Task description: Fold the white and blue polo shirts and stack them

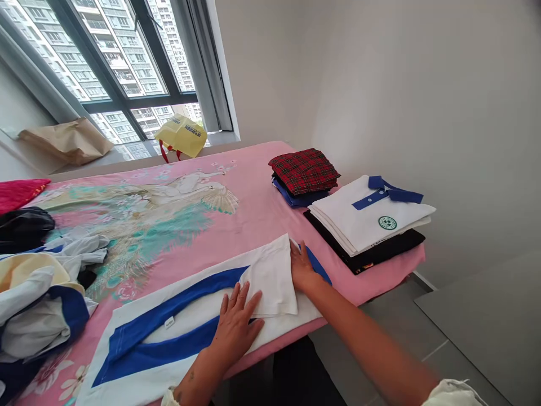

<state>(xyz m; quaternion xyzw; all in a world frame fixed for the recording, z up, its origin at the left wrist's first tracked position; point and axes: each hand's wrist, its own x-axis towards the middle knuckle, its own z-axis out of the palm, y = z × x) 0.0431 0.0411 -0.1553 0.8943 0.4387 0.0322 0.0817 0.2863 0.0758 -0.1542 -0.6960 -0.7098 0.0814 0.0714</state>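
A white garment with broad blue bands (156, 358) and a small white tag lies along the near edge of the bed, its right end folded over into a white flap (270, 279). Fingers spread, my left hand (238, 327) rests flat on the blue band and the flap's lower left corner. At the flap's right side is my right hand (303, 268), its fingers stretched away from me against the fabric edge. Part of its palm side is hidden. A blue part of the garment (318, 264) shows beyond that hand.
Folded white polo shirts (359, 225) lie on black clothing (393, 245) at the right. Behind them sits a red plaid stack (304, 169). Crumpled clothes (38, 316) cover the left side. A yellow bag (181, 135) and brown paper bag (67, 141) stand by the window.
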